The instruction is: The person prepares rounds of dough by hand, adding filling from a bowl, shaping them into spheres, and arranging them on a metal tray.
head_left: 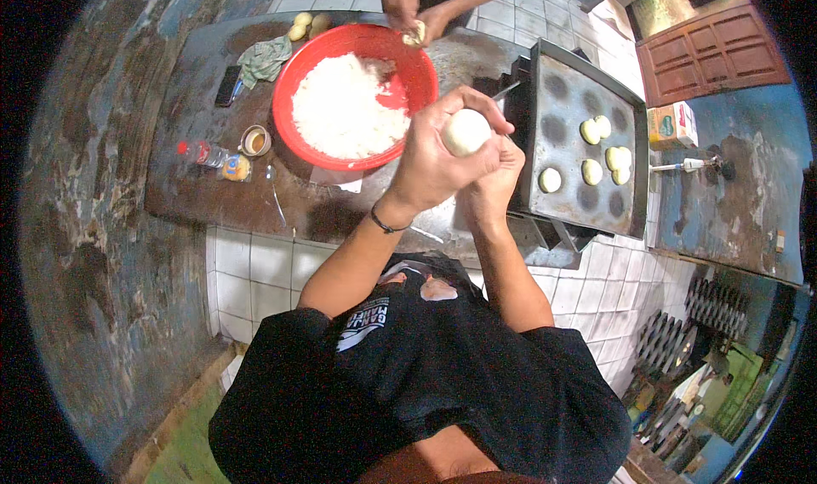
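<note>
My left hand (436,156) is closed around a smooth, pale dough ball (466,133), whose top bulges out between thumb and forefinger. My right hand (496,178) presses up against it from the right, its fingers curled; whatever lies inside them is hidden. Both hands are raised above the table's near edge. Just left of them stands a wide red basin (288,127) with a white, crumbly mass (345,105) in it. To the right, several dough balls (591,172) sit on a square grey metal tray (568,203) marked with dark round spots.
Across the table, another person's hands (421,20) hold a lump of dough (414,35) at the basin's rim. On the left lie a phone (228,86), a green cloth (264,60), a cup (254,140) and a red-capped bottle (202,153). A carton (672,127) stands beyond the tray.
</note>
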{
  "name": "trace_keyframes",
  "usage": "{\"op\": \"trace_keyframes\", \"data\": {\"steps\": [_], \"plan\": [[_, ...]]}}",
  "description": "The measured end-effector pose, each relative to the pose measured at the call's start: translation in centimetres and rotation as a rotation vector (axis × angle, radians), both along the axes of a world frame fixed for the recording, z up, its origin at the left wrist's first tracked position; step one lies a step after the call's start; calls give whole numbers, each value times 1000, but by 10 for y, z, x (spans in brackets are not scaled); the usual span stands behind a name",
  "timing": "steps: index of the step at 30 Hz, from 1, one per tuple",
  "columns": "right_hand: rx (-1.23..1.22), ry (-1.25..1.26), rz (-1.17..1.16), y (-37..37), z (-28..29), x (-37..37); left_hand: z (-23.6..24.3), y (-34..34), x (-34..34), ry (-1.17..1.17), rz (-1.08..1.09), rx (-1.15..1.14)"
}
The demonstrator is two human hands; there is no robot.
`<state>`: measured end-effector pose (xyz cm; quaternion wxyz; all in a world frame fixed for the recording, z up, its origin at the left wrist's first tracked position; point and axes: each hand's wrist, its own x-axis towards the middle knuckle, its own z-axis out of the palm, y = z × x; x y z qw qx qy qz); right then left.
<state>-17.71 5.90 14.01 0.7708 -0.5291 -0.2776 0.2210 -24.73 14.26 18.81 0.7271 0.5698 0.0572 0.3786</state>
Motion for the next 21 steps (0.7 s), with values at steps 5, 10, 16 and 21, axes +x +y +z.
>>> {"op": "trace_keyframes", "data": {"steps": [5,10,16,21], "plan": [[45,62,244,-38,11,45,-1,-23,34,-132,-103,-72],[169,-65,-32,-73,20,68,15,-66,66,-148,-231,-102],[-653,-488,487,-139,52,165,-21,-71,117,155,-10,208],[-493,-524,164,-139,39,225,-86,-77,206,314,-49,528]]}}
